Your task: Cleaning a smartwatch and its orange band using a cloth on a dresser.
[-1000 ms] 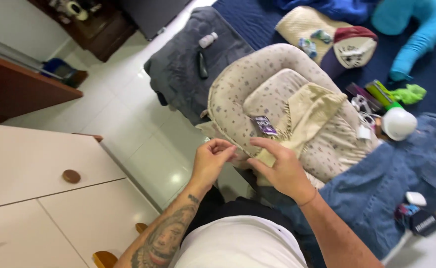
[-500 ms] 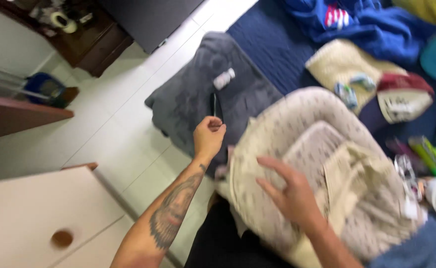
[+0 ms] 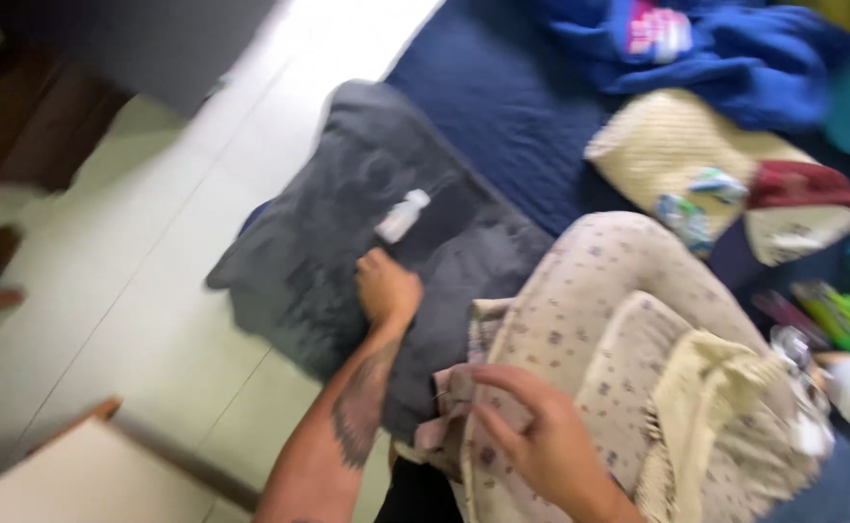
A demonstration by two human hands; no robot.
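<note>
Grey blanket lies under my left hand, fingers curled shut on the fabric. A small white bottle sits just beyond — I'd avoid knocking it. My right hand, fingers spread, steadies the cream padded nest.

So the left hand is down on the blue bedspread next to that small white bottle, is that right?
Not quite. In the head view the left hand rests on the dark grey blanket, not the blue bedspread. The small white bottle does lie beside it on that blanket.
</note>
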